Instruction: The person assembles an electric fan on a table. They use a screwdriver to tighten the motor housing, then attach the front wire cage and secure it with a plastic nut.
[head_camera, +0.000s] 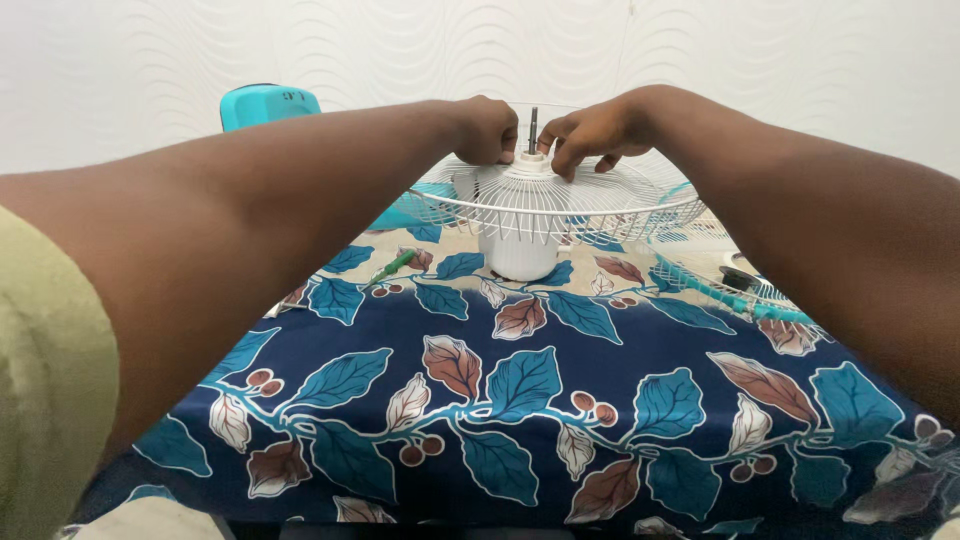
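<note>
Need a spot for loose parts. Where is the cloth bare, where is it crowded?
Free: the near half of the leaf-print cloth, between both forearms, in front of the white motor housing. Crowded: far end, where the left hand and right hand grip the wire guard; the teal-rimmed grille fills the right edge.

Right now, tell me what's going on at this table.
A person has both hands at the hub of a white wire fan guard that sits on a white motor housing. The left hand and the right hand pinch at the centre on either side of the upright metal shaft. The fan stands on a leaf-patterned blue cloth. A second guard with a teal rim lies to the right, and a teal part sits behind the left arm.
</note>
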